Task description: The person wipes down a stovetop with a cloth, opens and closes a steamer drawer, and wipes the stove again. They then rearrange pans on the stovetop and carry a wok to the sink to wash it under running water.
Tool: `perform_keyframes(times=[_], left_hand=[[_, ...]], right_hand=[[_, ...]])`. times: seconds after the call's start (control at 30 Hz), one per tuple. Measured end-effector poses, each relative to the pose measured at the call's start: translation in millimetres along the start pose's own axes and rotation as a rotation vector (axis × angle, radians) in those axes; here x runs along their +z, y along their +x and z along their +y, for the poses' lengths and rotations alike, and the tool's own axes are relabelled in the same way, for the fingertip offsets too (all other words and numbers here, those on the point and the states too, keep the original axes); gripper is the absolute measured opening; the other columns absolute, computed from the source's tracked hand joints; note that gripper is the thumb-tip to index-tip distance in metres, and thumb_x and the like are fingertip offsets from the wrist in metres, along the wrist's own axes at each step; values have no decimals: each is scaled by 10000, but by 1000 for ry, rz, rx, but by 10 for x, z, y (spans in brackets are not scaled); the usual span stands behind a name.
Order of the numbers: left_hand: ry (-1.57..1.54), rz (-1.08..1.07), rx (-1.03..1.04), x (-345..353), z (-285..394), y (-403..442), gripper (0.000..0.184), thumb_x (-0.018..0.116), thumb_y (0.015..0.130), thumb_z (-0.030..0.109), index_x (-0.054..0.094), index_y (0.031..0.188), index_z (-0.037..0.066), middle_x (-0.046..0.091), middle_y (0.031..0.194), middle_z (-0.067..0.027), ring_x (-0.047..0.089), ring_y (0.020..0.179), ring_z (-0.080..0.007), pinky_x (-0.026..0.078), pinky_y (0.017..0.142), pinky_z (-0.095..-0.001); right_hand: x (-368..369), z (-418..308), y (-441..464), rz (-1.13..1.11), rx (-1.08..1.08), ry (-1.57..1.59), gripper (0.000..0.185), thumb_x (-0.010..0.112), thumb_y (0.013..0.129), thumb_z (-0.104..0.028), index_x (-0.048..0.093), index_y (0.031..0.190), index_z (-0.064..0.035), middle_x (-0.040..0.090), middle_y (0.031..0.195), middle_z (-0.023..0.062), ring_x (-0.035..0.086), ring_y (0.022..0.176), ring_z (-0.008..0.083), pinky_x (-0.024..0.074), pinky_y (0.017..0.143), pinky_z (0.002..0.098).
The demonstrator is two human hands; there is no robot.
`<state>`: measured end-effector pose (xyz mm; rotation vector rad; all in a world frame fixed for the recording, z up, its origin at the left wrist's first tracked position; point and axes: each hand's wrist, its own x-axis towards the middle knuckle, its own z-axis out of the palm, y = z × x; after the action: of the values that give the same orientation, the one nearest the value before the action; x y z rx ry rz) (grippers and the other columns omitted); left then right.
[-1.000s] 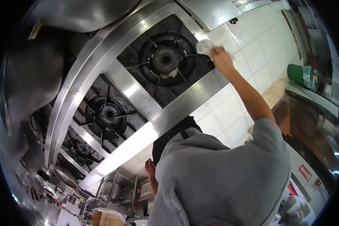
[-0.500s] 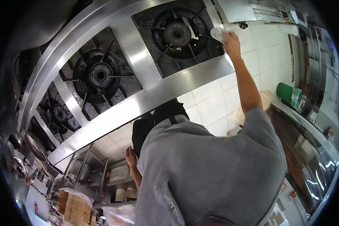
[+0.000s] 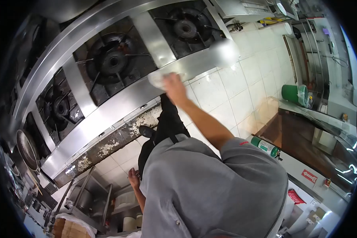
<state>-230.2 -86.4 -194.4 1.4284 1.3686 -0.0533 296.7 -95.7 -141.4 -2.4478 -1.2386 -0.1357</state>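
Observation:
My right hand [image 3: 174,85] is closed on a white cloth [image 3: 158,79], which is blurred by motion. The cloth lies against the steel front ledge [image 3: 125,97] of a gas range, near the strip between two burners. Behind it are the middle burner [image 3: 114,60] and the right burner [image 3: 185,28], both dark cast iron with trivet arms. My left hand [image 3: 134,177] hangs low at my side, its fingers loosely apart with nothing seen in them.
A third burner [image 3: 61,107] and a wok [image 3: 26,148] sit at the left. A green bin [image 3: 294,95] and a green cylinder [image 3: 264,146] stand at the right. Cardboard boxes [image 3: 73,229] are at lower left. White tiles [image 3: 216,95] cover the floor.
My right hand has swept the cloth from the range's far right corner leftward along the front ledge. The view has shifted; my left hand still hangs at my side.

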Motion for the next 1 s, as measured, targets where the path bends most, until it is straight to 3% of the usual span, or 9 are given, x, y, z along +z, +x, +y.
perform_keyframes(times=[0.1, 0.13, 0.37, 0.43, 0.57, 0.7, 0.87, 0.9, 1.0], left_hand=[[-423, 201, -432, -315, -167, -427, 349, 487, 938, 349, 542, 1057, 26, 620, 797, -124, 605, 668, -205, 474, 547, -316], [-440, 219, -428, -377, -284, -536, 349, 487, 938, 349, 542, 1057, 26, 620, 797, -124, 605, 668, -205, 474, 547, -316], [-141, 98, -313, -255, -1357, -1026, 358, 490, 936, 316, 544, 1121, 13, 640, 872, -148, 623, 794, -236, 493, 689, -335], [-217, 114, -295, -126, -1473, -1058, 365, 491, 935, 313, 546, 1130, 9, 643, 884, -152, 622, 818, -238, 490, 714, -337], [-683, 165, -243, 32, -1774, -1040, 379, 494, 931, 307, 550, 1148, 1, 651, 909, -159, 621, 867, -241, 483, 764, -340], [-29, 195, -258, -214, -720, -1140, 414, 518, 914, 336, 572, 1104, -28, 659, 881, -164, 635, 846, -243, 483, 741, -348], [-24, 239, -342, -180, -612, -1146, 439, 550, 892, 359, 589, 1075, -39, 670, 826, -185, 652, 764, -270, 494, 683, -364], [-32, 239, -340, -161, -655, -1099, 435, 548, 893, 356, 588, 1076, -37, 670, 825, -185, 652, 760, -271, 496, 678, -364], [-58, 186, -242, 25, -903, -903, 425, 542, 896, 347, 582, 1081, -34, 668, 822, -184, 653, 745, -272, 501, 660, -363]], right_hand=[[48, 1144, -45, 144, 157, -129, 255, 479, 871, -136, 546, 1076, 1, 522, 1057, 221, 496, 969, 372, 398, 876, 457], [-222, 1238, 83, 55, 534, -40, 344, 481, 857, -160, 540, 1146, 18, 497, 1095, 257, 483, 990, 395, 379, 904, 477], [27, 113, 310, 87, 88, -221, 503, 571, 770, -117, 482, 1238, 47, 456, 1100, 239, 466, 987, 417, 403, 885, 491], [109, -39, 718, 2, 103, -113, 540, 617, 692, 35, 502, 1218, 0, 434, 1129, 199, 466, 1006, 420, 450, 844, 462], [513, 179, 2040, 33, -69, -281, 417, 526, 778, -58, 535, 1195, -50, 484, 1102, 185, 504, 960, 409, 455, 853, 460], [756, 400, 2766, -9, -213, -172, 473, 529, 745, -8, 532, 1211, -83, 521, 1115, 166, 510, 973, 388, 445, 848, 444], [320, 310, 1630, -55, -186, -243, 461, 514, 760, -12, 496, 1220, -37, 518, 1107, 163, 509, 999, 374, 435, 860, 445], [271, 254, 1254, -96, 43, -66, 444, 495, 766, -1, 506, 1209, -30, 509, 1101, 177, 497, 1020, 377, 428, 874, 446], [-204, 117, 146, -62, -155, -162, 374, 491, 744, 48, 572, 1105, -7, 528, 1029, 176, 511, 1003, 353, 430, 877, 421]])
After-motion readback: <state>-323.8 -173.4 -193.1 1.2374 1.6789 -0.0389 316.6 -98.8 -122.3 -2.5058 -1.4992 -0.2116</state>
